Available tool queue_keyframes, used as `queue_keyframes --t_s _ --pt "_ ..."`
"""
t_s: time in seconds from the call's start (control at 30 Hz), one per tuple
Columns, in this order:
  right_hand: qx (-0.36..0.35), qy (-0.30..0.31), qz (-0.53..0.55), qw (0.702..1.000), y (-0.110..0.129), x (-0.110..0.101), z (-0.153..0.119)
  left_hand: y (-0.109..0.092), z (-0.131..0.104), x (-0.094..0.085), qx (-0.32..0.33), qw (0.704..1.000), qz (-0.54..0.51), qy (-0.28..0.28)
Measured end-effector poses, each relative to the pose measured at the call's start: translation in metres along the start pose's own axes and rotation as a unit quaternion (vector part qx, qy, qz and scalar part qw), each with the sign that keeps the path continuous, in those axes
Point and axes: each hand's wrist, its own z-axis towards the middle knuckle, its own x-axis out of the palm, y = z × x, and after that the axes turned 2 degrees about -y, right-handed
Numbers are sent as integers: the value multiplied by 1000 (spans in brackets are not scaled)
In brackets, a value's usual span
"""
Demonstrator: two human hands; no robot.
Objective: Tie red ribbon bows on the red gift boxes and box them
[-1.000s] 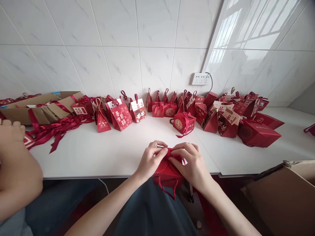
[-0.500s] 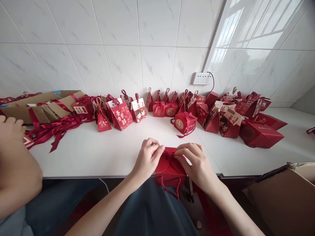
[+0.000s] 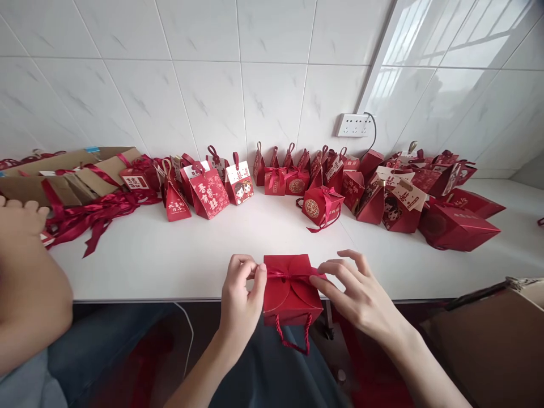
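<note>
Head view: left hand (image 3: 241, 296) and right hand (image 3: 357, 290) pinch ribbon (image 3: 279, 274) at white table edge (image 3: 170, 297), tiled wall (image 3: 206, 102) behind.

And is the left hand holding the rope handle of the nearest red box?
No, the left hand pinches the ribbon, while the rope handle hangs loose from the red box.

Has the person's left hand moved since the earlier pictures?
Yes: the left hand has moved to the left, farther from the fixed wall socket.
</note>
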Motion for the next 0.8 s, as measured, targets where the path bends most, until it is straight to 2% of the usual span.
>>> queue_keyframes --t_s 0.07,0.13,0.23,0.3,0.37,0.43,0.53,0.7,0.8 --pt "73 -16 47 996 6 -2 -1 -3 -5 0 -32 999 -24 3" --pt "195 -19 115 974 14 -4 -2 -6 -10 1 -57 997 -42 11" --pt "371 56 205 904 28 -4 -3 -8 -15 4 -82 994 -63 23" --pt "436 114 255 856 37 -2 -2 -9 -18 8 -89 993 -77 25" --pt "479 133 292 817 42 2 0 -9 -19 12 -94 991 -92 20" --pt "516 121 301 793 43 6 3 -9 -20 15 -99 989 -108 13" --pt "546 101 289 780 39 11 9 -10 -19 18 -106 986 -127 10" --pt "562 101 298 765 31 17 20 -12 -17 21 -102 987 -123 11" --pt "558 88 329 757 30 21 22 -9 -16 23 -111 986 -127 -12"
